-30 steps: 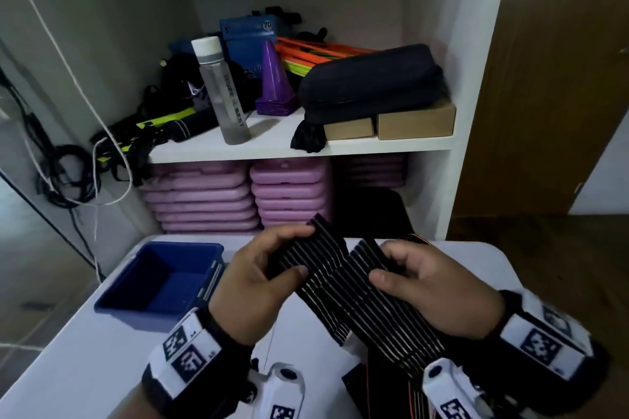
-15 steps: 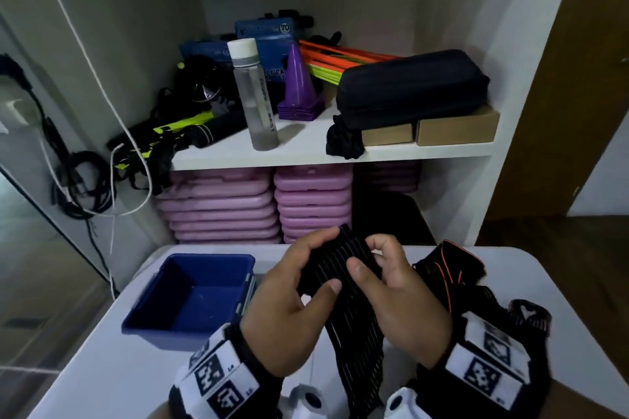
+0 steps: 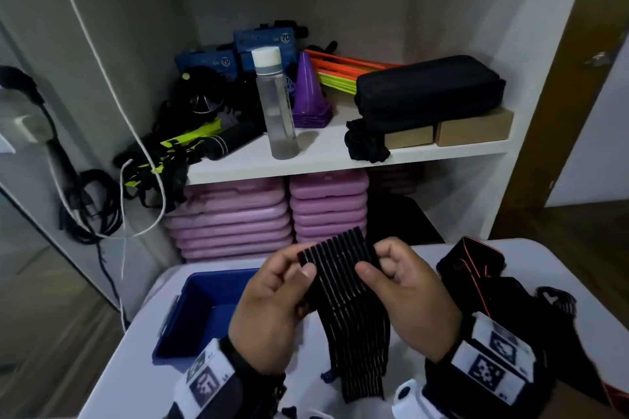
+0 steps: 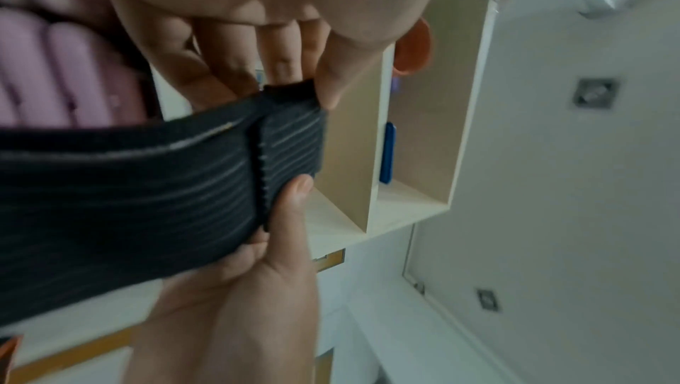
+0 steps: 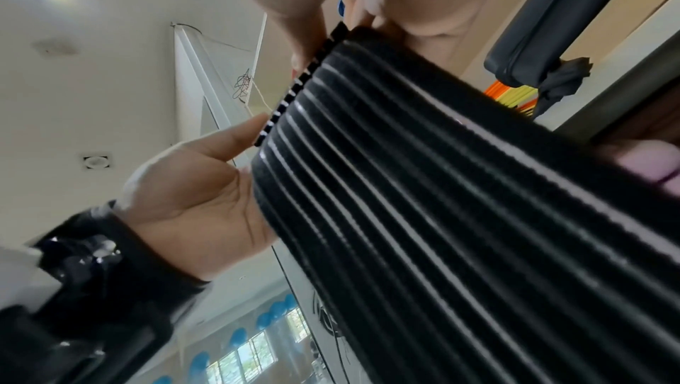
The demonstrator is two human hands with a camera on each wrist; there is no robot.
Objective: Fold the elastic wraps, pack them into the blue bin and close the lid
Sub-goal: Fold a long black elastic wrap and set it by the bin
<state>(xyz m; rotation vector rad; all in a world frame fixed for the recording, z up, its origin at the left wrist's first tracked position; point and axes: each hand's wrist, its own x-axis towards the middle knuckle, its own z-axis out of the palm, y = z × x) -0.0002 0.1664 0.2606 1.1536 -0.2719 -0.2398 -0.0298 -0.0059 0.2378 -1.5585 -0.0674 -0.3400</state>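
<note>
Both hands hold one black striped wrap (image 3: 343, 286) up in the air over the white bench (image 3: 143, 371): the left hand (image 3: 272, 313) has a tight grip on its left edge with thumb on top and fingers behind, and the right hand (image 3: 405, 296) pinches its right edge the same way. The top of the wrap is doubled over and the rest hangs down between the wrists. The blue bin (image 3: 190, 320) sits open on the bench just left of the hands, and more dark wraps (image 3: 476, 275) lie in a heap on the right.
</note>
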